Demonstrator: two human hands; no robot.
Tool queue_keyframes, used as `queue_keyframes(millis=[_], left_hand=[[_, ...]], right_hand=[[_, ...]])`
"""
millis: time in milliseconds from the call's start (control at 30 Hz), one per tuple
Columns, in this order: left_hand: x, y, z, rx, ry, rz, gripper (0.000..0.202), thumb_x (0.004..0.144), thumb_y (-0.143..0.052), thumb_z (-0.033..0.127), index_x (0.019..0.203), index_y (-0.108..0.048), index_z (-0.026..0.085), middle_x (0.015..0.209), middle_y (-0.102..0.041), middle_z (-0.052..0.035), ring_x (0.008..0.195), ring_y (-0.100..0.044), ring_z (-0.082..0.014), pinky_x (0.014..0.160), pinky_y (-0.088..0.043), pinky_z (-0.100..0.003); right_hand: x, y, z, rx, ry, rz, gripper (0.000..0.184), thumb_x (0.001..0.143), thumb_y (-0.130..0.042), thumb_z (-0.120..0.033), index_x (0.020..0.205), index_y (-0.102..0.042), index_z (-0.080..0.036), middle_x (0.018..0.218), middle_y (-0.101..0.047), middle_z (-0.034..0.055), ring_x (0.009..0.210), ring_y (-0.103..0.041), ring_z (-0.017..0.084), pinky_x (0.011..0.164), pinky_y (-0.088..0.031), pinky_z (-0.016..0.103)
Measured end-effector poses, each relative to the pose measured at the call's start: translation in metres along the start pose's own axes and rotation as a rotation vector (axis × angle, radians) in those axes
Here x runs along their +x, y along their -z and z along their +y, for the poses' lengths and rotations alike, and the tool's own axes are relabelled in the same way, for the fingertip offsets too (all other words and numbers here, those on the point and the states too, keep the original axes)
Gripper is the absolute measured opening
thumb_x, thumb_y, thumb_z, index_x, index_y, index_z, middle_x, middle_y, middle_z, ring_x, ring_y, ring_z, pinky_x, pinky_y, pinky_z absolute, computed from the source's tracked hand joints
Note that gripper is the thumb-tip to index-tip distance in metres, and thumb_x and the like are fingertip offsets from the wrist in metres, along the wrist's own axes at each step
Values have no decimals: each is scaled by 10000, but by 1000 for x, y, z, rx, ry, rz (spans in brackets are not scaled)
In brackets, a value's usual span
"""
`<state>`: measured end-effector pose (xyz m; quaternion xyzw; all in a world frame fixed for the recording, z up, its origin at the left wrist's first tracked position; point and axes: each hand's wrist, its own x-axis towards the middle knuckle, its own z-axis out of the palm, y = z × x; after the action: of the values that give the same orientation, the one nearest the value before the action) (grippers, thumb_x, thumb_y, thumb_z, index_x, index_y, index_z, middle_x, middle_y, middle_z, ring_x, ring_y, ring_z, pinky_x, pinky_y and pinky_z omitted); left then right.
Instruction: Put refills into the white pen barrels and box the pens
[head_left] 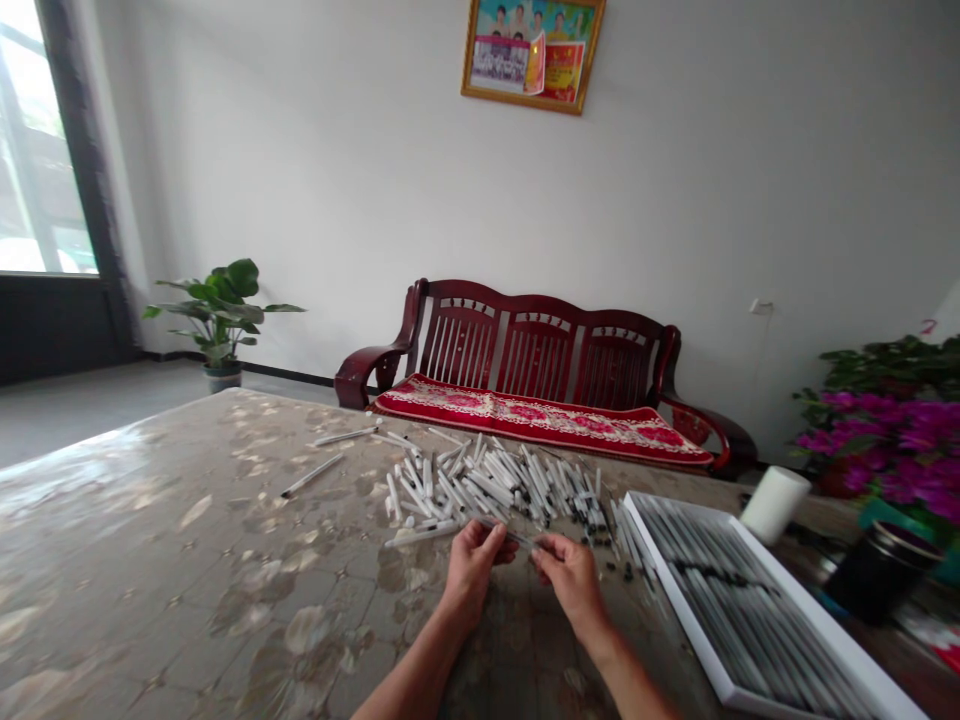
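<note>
Near the front of a heap of white pen parts, my left hand pinches one end of a slim, see-through pen. The fingertips of my right hand close on its other end, so the pen lies roughly level between both hands. Blur hides its finer detail. Small black pieces are scattered just right of my right hand. Farther right, a white box holds rows of slim grey pens with dark bands across the middle.
Two loose pens lie apart on the patterned tablecloth, one being a pen with a dark tip. A white roll and a black cup stand beyond the box, near purple flowers. A red wooden bench is behind the table.
</note>
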<state>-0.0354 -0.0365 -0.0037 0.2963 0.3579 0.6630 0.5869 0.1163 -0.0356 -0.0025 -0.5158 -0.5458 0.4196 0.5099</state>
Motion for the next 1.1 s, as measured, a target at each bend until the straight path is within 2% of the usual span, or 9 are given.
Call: queue_keyframes(millis=[167, 300, 500, 667, 767, 833, 900, 1000, 1100], left_hand=[[-1, 2, -1, 38, -41, -55, 434, 532, -874, 464, 736, -647, 155, 590, -675, -10, 549, -662, -166, 537, -529, -256], [-1, 3, -1, 31, 8, -62, 435, 529, -885, 453, 745, -662, 148, 603, -690, -15, 566, -675, -168, 543, -537, -247], [2, -1, 5, -206, 196, 54, 206, 687, -835, 208, 740, -647, 146, 721, -720, -33, 655, -715, -136, 611, -567, -205], [-1, -1, 7, -186, 261, -6, 186, 688, -833, 194, 775, -678, 143, 690, -701, -16, 603, -685, -114, 520, -520, -164], [-3, -2, 7, -130, 277, -35, 314, 637, -863, 187, 912, -714, 163, 757, -724, -20, 624, -692, -120, 526, -524, -171], [-3, -2, 8, -90, 301, -43, 445, 621, -867, 165, 1034, -705, 196, 913, -747, -43, 647, -702, -125, 526, -535, -189], [-1, -1, 9, -66, 310, -12, 469, 637, -857, 166, 1075, -696, 216, 1053, -737, -65, 657, -706, -122, 517, -536, -194], [4, 0, 11, -73, 284, 79, 377, 677, -830, 170, 1033, -708, 205, 1053, -738, -77, 641, -695, -106, 518, -527, -177], [6, 1, 10, -77, 258, 141, 367, 658, -837, 169, 1004, -716, 197, 966, -748, -68, 614, -680, -104, 512, -513, -171]], right_hand=[[1, 6, -14, 129, -207, -126, 266, 563, -756, -370, 691, -698, -143, 568, -671, 14, 474, -542, 118, 434, -391, 208], [-1, 8, -19, 195, -294, -134, 277, 528, -791, -348, 666, -671, -140, 544, -653, 5, 450, -516, 98, 418, -358, 192], [-9, -10, -34, 492, -149, -168, 488, 539, -873, -310, 980, -703, -187, 822, -729, 14, 650, -610, 118, 564, -441, 207], [-8, -33, -26, 488, -69, -61, 415, 591, -853, -418, 895, -700, -180, 760, -720, 11, 643, -604, 135, 530, -399, 208], [-2, -31, -19, 456, -43, 39, 408, 636, -807, -500, 867, -689, -184, 732, -701, 3, 636, -599, 133, 510, -406, 203], [9, -14, -19, 395, -27, 147, 428, 666, -754, -571, 842, -674, -190, 769, -704, 14, 672, -625, 149, 493, -419, 202], [27, 20, -24, 293, 0, 251, 479, 686, -684, -646, 846, -651, -196, 849, -718, 41, 694, -654, 172, 468, -429, 213], [60, 90, -36, 18, 42, 375, 547, 674, -621, -713, 817, -616, -186, 765, -702, 52, 614, -641, 168, 446, -428, 225], [87, 160, -42, -152, 21, 421, 483, 658, -647, -668, 710, -570, -195, 586, -610, -11, 489, -544, 128, 416, -346, 211]])
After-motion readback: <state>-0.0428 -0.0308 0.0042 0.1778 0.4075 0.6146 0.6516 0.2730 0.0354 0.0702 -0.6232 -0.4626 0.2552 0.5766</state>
